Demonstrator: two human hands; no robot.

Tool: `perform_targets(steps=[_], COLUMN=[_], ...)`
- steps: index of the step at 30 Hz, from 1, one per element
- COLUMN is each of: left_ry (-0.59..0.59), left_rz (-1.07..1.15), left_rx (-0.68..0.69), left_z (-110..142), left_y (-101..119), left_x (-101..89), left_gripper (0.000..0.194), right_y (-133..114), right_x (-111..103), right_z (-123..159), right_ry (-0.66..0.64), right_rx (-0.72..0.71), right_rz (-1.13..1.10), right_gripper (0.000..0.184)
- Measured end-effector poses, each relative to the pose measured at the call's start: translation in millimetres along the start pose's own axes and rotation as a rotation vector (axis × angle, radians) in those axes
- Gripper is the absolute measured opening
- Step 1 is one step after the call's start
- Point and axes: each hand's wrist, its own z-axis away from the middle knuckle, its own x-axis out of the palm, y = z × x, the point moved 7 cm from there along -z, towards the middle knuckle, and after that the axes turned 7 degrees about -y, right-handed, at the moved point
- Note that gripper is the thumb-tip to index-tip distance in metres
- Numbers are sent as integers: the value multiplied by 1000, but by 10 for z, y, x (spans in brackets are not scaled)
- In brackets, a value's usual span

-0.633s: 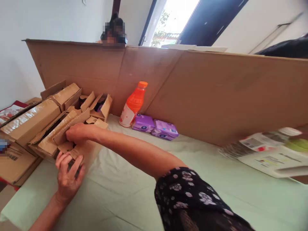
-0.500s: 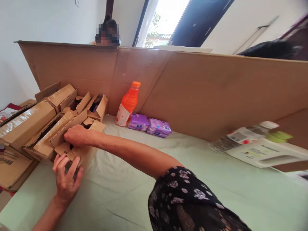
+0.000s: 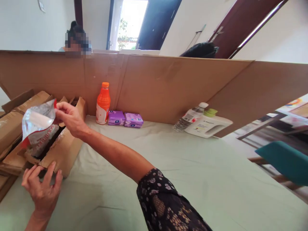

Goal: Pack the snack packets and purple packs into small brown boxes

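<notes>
My right hand [image 3: 73,121] pinches the red top edge of a silver foil pouch [image 3: 39,116] with red lettering. The pouch hangs tilted, its upper part above a narrow cardboard box [image 3: 64,150] and its lower part down in the box's opening. At the near end of that box, my left hand [image 3: 43,189] grips the cardboard edge with its fingers over the rim. What else lies inside the box is hidden.
More cardboard boxes [image 3: 8,130] crowd the left side. Against the cardboard partition [image 3: 154,86] stand an orange bottle [image 3: 103,104], two purple packs [image 3: 125,119], a clear bottle [image 3: 189,118] and a white jug [image 3: 204,126]. A person [image 3: 76,38] is behind it; a teal chair [image 3: 285,162] is right.
My right hand has come up out of the box, drawing the foil pouch partly out. My left hand still holds the box's near end. The view has swung right.
</notes>
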Motion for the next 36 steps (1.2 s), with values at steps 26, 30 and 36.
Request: perform_targets(steps=[26, 30, 36], left_ry=[-908, -1016, -1045], left_rz=[134, 42, -38], left_rx=[121, 88, 113], left_z=[-1947, -2005, -1924], left_y=[-33, -132, -187], left_x=[1116, 1623, 1767], left_gripper=[21, 31, 33], right_y=[217, 545, 845], right_x=[-885, -610, -726], right_z=[-418, -897, -1041], right_ry=[-301, -482, -649], right_rx=[98, 118, 225], right_rz=[1444, 1513, 1606], right_gripper=[43, 35, 35])
